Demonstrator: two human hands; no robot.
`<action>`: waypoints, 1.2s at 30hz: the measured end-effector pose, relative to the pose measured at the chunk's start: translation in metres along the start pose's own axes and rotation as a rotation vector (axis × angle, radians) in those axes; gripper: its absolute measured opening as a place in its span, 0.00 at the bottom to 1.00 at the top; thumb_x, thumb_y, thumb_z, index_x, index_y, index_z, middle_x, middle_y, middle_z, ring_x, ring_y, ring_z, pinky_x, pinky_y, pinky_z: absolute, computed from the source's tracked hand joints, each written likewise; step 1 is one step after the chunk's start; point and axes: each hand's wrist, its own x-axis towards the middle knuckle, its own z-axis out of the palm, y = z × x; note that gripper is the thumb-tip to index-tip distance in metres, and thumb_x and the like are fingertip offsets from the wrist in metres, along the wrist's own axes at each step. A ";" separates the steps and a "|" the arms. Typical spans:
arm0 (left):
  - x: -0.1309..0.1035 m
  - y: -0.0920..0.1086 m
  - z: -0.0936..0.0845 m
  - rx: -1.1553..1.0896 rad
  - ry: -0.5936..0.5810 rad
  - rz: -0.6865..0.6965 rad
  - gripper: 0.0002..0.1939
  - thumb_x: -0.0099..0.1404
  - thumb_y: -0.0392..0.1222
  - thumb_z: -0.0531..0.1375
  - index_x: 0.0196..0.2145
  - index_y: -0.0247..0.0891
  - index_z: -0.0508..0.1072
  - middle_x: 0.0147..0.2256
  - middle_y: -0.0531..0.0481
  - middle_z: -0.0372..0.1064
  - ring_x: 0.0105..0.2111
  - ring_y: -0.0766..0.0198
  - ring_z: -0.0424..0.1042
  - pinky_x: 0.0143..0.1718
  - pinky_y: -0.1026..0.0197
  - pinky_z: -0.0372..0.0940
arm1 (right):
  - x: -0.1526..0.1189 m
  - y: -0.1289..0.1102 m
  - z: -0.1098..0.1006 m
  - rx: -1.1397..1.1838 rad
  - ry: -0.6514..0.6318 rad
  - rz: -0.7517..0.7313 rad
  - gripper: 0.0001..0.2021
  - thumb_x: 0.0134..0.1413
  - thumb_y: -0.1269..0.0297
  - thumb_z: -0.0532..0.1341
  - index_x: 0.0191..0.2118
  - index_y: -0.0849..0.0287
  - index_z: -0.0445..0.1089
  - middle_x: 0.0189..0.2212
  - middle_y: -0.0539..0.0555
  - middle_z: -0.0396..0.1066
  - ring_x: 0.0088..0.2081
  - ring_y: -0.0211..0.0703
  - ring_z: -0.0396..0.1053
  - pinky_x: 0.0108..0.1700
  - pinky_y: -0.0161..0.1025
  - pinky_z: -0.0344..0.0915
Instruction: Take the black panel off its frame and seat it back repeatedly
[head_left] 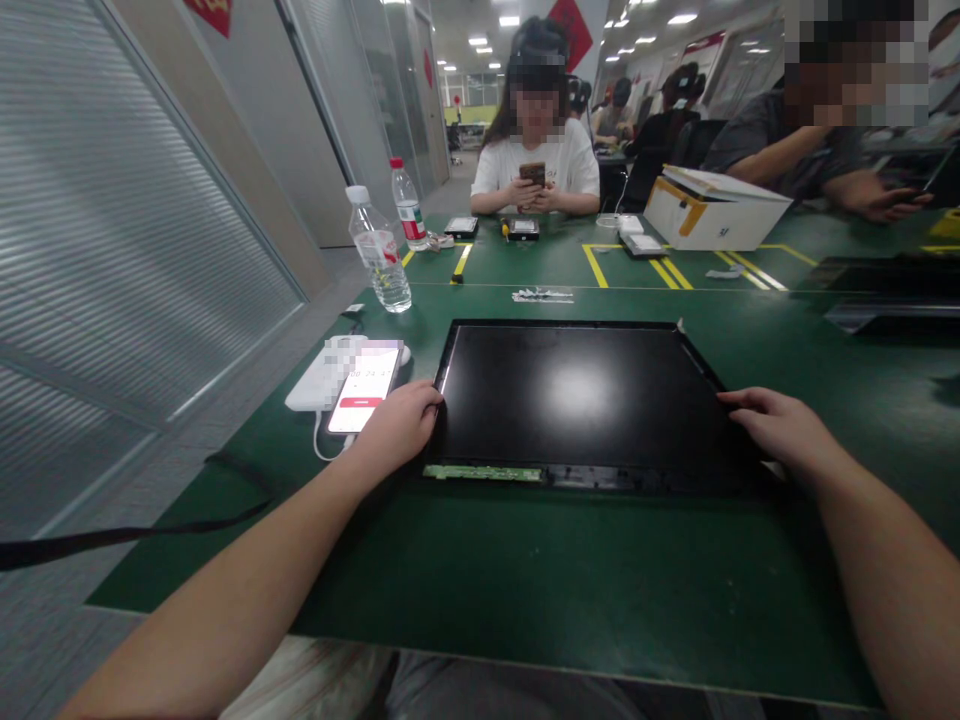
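A black flat display panel [525,400] lies in front of me, its dark screen facing up and reflecting a bright patch of light. Along its near edge runs a strip of green circuit board [484,474]. My left hand [401,420] grips the panel's left edge, thumb on top and the other fingers mostly hidden. On the opposite side, my right hand [780,430] is closed on the right edge, with its lower fingers partly out of sight below the panel.
Left of the panel are a lit phone [366,388] with a cable and a white box [307,385]. Two water bottles [382,260] [409,205] stand behind. Across the green table [480,580], a person [536,165] holds a phone near a white carton [716,215] and dark panels [885,290].
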 end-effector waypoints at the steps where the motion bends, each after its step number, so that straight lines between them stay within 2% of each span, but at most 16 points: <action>1: 0.000 -0.001 0.000 -0.004 -0.001 0.005 0.17 0.69 0.34 0.52 0.44 0.36 0.81 0.49 0.38 0.79 0.53 0.45 0.78 0.57 0.45 0.72 | 0.000 -0.001 0.000 -0.008 0.003 -0.002 0.20 0.51 0.70 0.60 0.49 0.60 0.79 0.33 0.54 0.77 0.30 0.42 0.69 0.32 0.37 0.63; 7: 0.002 -0.006 0.001 -0.044 0.012 0.024 0.18 0.68 0.34 0.53 0.44 0.36 0.82 0.53 0.38 0.77 0.55 0.46 0.76 0.59 0.46 0.71 | 0.001 0.000 0.001 0.001 0.013 -0.012 0.20 0.50 0.69 0.60 0.49 0.59 0.79 0.36 0.55 0.78 0.32 0.43 0.71 0.34 0.38 0.64; 18: 0.002 -0.009 0.003 -0.108 0.026 0.016 0.18 0.66 0.34 0.53 0.43 0.39 0.83 0.54 0.39 0.76 0.55 0.45 0.76 0.60 0.42 0.71 | -0.006 -0.007 -0.002 0.006 0.030 -0.007 0.19 0.46 0.68 0.59 0.44 0.58 0.79 0.33 0.55 0.77 0.31 0.44 0.70 0.32 0.39 0.64; 23: 0.002 -0.008 0.002 -0.101 0.009 0.011 0.18 0.66 0.34 0.53 0.44 0.38 0.83 0.55 0.39 0.76 0.56 0.45 0.75 0.60 0.43 0.70 | 0.000 -0.001 -0.001 -0.019 0.009 -0.019 0.21 0.48 0.67 0.59 0.48 0.59 0.78 0.35 0.56 0.77 0.30 0.44 0.69 0.31 0.39 0.63; 30: 0.002 -0.008 0.004 -0.088 0.019 0.013 0.18 0.67 0.33 0.53 0.45 0.37 0.81 0.55 0.38 0.75 0.58 0.45 0.74 0.61 0.42 0.69 | 0.001 -0.001 -0.001 -0.042 0.018 -0.033 0.19 0.48 0.68 0.59 0.47 0.59 0.78 0.34 0.55 0.77 0.31 0.44 0.70 0.33 0.39 0.64; 36: 0.002 -0.007 0.006 -0.078 0.041 0.033 0.15 0.69 0.35 0.53 0.44 0.35 0.79 0.51 0.35 0.76 0.54 0.46 0.75 0.58 0.41 0.70 | 0.000 -0.002 -0.001 -0.016 0.015 -0.029 0.19 0.47 0.68 0.59 0.46 0.58 0.78 0.31 0.53 0.76 0.28 0.44 0.69 0.30 0.39 0.63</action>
